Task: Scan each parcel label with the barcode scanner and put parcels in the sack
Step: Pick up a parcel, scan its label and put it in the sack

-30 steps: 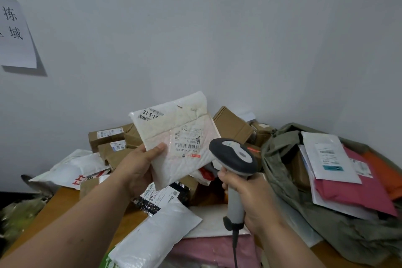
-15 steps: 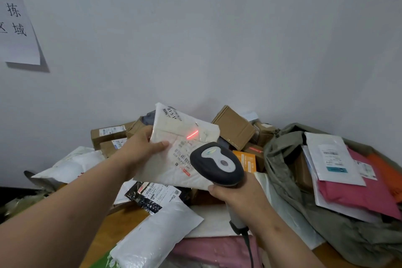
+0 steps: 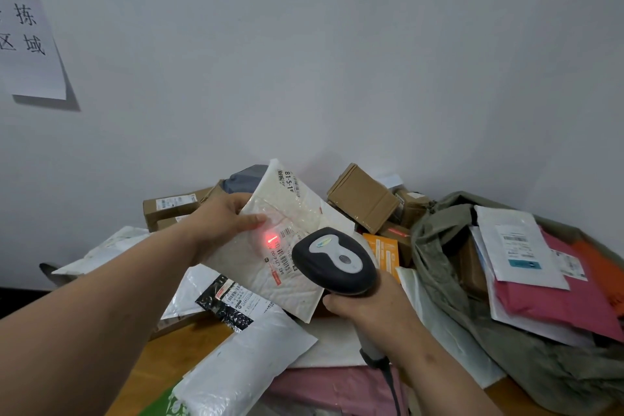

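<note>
left hand (image 3: 221,224) grips white padded parcel (image 3: 270,267) by upper edge, raised above table pile. right hand (image 3: 366,309) clenches barcode scanner (image 3: 334,262) handle, red beam on label. olive sack (image 3: 449,280) at right, parcels inside.

Cardboard boxes (image 3: 363,197) and mailers (image 3: 243,361) crowd the table (image 3: 162,368); room is open above the sack (image 3: 445,246).

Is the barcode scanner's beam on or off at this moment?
On: the barcode scanner throws a red spot onto the white parcel.
</note>
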The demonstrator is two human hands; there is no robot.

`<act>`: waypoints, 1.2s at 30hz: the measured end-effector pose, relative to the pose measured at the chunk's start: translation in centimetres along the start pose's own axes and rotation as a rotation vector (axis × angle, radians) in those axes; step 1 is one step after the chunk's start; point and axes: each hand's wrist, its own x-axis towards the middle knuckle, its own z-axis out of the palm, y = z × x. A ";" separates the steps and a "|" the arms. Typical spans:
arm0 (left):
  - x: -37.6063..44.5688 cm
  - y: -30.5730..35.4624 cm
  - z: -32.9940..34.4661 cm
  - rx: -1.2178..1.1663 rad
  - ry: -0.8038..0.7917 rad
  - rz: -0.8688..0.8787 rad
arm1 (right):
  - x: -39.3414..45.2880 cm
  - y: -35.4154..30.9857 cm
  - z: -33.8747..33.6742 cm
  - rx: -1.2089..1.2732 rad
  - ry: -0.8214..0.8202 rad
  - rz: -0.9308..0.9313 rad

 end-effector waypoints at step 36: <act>9.6 -1.0 21.1 -0.450 0.013 -0.260 | -2.1 10.1 -13.5 0.382 0.530 0.426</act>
